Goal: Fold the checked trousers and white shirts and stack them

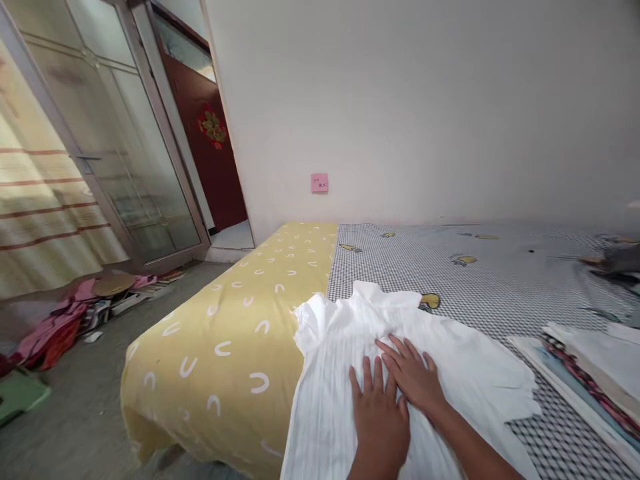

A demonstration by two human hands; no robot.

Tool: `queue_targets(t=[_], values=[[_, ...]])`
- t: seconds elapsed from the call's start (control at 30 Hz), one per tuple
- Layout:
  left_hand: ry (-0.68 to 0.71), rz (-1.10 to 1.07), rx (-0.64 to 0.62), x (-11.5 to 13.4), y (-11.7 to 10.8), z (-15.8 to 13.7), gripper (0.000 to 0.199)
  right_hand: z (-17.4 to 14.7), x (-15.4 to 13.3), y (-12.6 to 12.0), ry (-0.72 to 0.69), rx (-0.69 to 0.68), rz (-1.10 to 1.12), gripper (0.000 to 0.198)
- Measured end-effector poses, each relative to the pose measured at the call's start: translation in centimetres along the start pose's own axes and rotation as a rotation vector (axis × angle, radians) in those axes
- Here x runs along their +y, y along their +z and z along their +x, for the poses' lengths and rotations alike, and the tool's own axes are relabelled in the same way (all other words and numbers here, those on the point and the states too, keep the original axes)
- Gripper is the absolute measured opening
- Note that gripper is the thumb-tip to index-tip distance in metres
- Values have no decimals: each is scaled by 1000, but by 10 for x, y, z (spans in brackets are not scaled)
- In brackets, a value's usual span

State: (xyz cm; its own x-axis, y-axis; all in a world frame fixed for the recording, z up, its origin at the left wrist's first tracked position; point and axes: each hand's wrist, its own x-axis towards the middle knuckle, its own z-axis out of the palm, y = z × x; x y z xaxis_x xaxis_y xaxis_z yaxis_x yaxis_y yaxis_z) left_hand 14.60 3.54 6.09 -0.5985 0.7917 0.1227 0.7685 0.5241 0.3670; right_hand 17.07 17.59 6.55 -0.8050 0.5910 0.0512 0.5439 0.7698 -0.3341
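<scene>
A white blouse (330, 373) lies spread on the bed, its collar pointing toward the wall. One ruffled sleeve (311, 321) reaches onto the yellow cloth, and the fabric on the right side spreads over the checked sheet. My left hand (379, 417) rests flat on the front of the blouse, fingers apart. Just right of it and slightly farther up, my right hand (413, 373) also lies on the fabric with its fingers stretched out. The two hands touch or nearly touch at the left thumb. Neither holds anything. The blouse's lower end runs out of view.
A yellow patterned cloth (235, 333) covers the bed's left part; a checked sheet (480, 280) covers the right. Folded clothes (595, 373) are stacked at right. A pink note (319, 183) sticks to the wall. Clothes (75, 313) and a green stool (23, 397) are on the floor at left.
</scene>
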Motion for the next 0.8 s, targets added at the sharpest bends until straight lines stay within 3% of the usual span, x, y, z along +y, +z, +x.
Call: queue_targets(t=[0.17, 0.33, 0.47, 0.8], values=[[52, -119, -55, -11, -13, 4, 61, 3, 3, 9, 1, 70, 6, 49], [41, -32, -10, -65, -37, 32, 59, 3, 2, 13, 9, 105, -61, 50], [-30, 96, -33, -112, -43, 66, 59, 2, -3, 10, 26, 77, -108, 51], [-174, 90, -10, -157, -51, 124, 57, 3, 2, 15, 16, 115, -114, 49]])
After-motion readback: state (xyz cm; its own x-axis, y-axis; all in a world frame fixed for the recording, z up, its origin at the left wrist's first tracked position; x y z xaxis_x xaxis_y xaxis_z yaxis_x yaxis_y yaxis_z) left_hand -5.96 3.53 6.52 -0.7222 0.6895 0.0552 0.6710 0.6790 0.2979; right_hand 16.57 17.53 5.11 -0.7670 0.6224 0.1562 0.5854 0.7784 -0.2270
